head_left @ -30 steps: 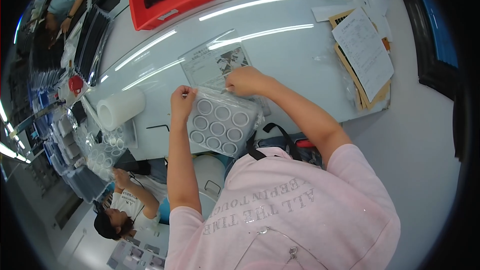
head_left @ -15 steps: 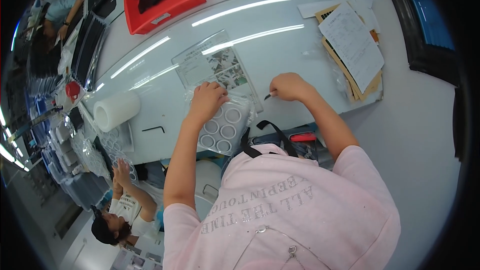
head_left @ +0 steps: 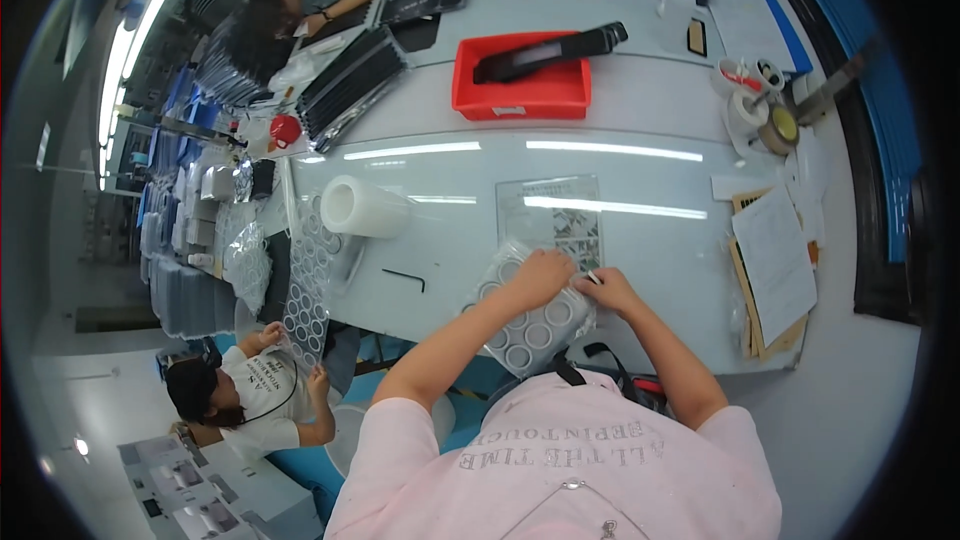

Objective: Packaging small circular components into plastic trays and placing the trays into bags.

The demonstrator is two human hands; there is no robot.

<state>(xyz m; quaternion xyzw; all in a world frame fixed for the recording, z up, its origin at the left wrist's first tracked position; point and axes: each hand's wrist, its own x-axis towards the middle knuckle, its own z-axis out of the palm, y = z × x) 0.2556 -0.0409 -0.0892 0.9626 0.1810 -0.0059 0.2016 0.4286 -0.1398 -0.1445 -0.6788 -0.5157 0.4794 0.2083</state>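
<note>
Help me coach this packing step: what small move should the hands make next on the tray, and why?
Probably keep the left hand pressing the tray flat while the right hand works along its right edge. Both hands meet at the tray's upper right corner, the right one pinching something small and pale there that I cannot make out, and the tray's lower end hangs past the table edge, so it could tip.

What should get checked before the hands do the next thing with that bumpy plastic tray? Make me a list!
1. Left hand rests on the clear round-pocket tray: ok.
2. Right hand at the tray's right edge: ok; whether it grips is cannot tell.
3. Tray fully on the white table: not ok, its near corner overhangs the edge.
4. Pockets all filled: cannot tell.
5. Printed sheet lies flat just beyond the tray: ok.
6. Roll of white film stands apart from the hands: ok.
</note>
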